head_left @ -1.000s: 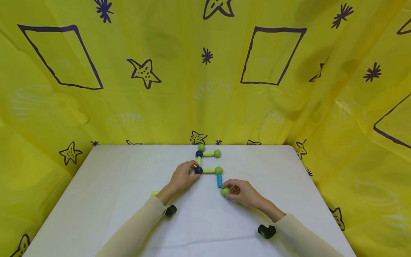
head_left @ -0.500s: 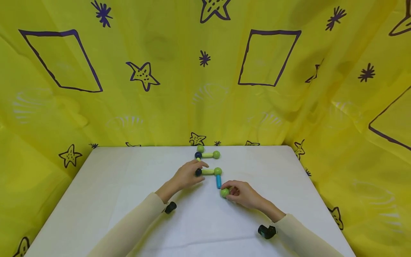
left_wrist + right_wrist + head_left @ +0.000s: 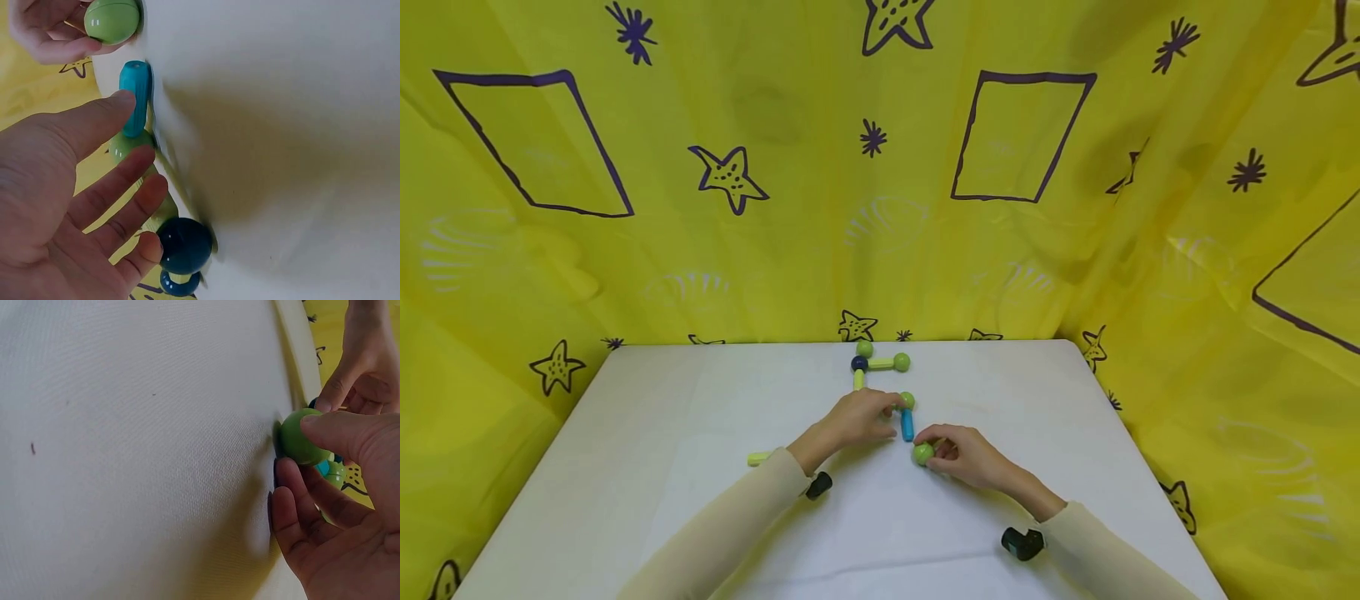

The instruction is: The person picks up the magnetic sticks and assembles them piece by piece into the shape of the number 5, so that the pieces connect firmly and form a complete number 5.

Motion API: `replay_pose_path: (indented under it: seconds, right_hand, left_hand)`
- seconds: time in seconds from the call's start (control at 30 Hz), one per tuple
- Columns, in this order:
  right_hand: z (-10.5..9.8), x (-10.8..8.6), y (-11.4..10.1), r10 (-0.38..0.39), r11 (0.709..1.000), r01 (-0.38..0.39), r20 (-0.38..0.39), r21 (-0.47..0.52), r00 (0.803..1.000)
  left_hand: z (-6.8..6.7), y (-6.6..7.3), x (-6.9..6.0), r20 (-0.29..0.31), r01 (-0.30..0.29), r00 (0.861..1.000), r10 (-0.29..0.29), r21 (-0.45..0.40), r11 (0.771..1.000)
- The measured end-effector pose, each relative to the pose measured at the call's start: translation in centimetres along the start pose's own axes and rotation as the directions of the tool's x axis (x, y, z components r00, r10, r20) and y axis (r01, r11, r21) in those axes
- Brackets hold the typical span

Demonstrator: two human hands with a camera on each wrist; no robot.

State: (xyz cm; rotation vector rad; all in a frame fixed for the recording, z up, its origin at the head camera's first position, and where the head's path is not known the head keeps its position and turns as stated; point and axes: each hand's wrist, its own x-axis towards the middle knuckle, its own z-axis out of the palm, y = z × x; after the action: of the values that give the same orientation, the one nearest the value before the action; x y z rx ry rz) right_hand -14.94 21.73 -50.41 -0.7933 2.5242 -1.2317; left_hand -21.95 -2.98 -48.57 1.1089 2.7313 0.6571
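In the head view my right hand [image 3: 968,454] pinches a green ball [image 3: 922,454] between thumb and fingers, low on the table. Just beyond that ball lies a blue stick [image 3: 907,425], its far end at another green ball [image 3: 907,401]. My left hand [image 3: 861,417] hovers beside this stick and ball, fingers spread and relaxed; in the left wrist view the thumb [image 3: 109,112] overlaps the blue stick, and I cannot tell whether it touches. A dark blue ball [image 3: 185,245] shows past the fingers there; in the head view the left hand hides it.
Farther back, a yellow-green stick [image 3: 881,364] joins a dark blue ball [image 3: 859,363] and a green ball [image 3: 902,362]. One more green ball [image 3: 865,348] sits behind. A loose yellow-green stick [image 3: 758,458] lies by the left sleeve. A patterned yellow curtain [image 3: 805,250] borders the white table [image 3: 1000,375].
My left hand has left the near dark blue ball and moved right, to the blue stick and its green ball. My right hand keeps its pinch on the green ball, nearly still.
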Motion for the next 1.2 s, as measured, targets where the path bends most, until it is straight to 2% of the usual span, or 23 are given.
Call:
replay_pose_path:
  seconds: [0.2,0.4,0.73,1.0,1.1,1.2]
  right_hand:
    - [0.0,-0.2,0.0,-0.009,1.000,0.009,-0.003,0.010,1.000]
    - [0.1,-0.2,0.0,-0.018,1.000,0.018,-0.003,0.011,1.000]
    - [0.1,-0.4,0.0,-0.036,0.999,0.036,-0.025,-0.005,0.999]
    - [0.2,-0.5,0.1,-0.012,1.000,0.012,-0.026,-0.002,1.000]
    - [0.2,-0.6,0.1,-0.008,1.000,0.008,-0.030,0.001,1.000]
    - [0.3,-0.7,0.1,-0.014,1.000,0.014,-0.036,0.000,0.999]
  left_hand:
    - [0.8,0.5,0.3,-0.016,-0.008,1.000,0.009,0.045,0.999]
    - [1.5,1.0,0.4,-0.018,-0.018,1.000,0.019,0.041,0.999]
    - [2.5,1.1,0.5,-0.090,-0.038,0.995,0.045,0.079,0.996]
    - [2.9,1.8,0.5,-0.132,-0.031,0.990,0.048,0.134,0.991]
    - [2.9,1.9,0.6,-0.132,-0.019,0.991,0.036,0.128,0.992]
    - [2.9,1.9,0.7,-0.123,-0.007,0.992,0.017,0.080,0.997]
